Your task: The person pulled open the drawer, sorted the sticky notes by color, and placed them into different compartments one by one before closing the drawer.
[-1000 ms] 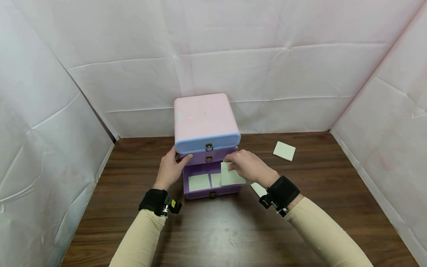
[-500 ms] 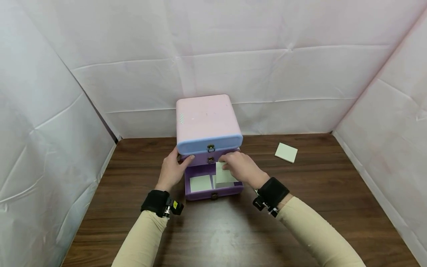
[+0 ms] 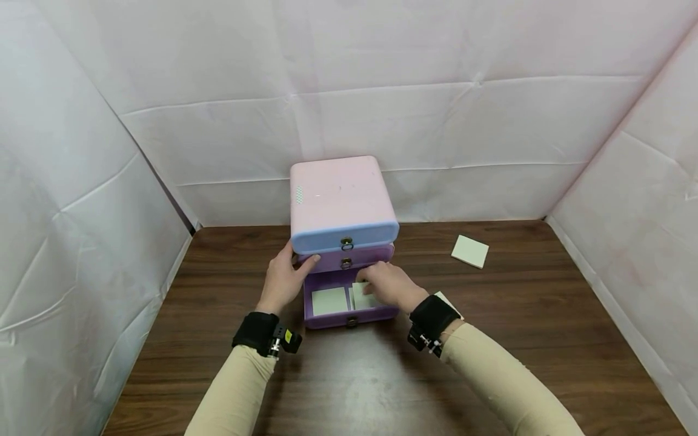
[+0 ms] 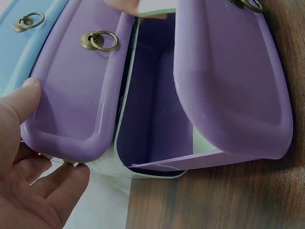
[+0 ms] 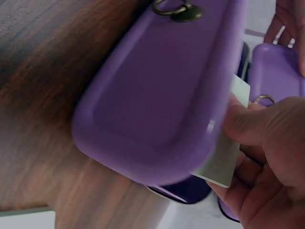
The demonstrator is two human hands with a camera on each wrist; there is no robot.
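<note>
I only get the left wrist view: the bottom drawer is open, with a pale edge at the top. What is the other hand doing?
Observer: The right hand pinches a pale green pad inside the bottom drawer.
Operator: Is anything else in there?
Observer: Yes, a second pad lies flat in the drawer's left half.
Operator: Any outside?
Observer: A third pad lies on the table, off to the right.
</note>
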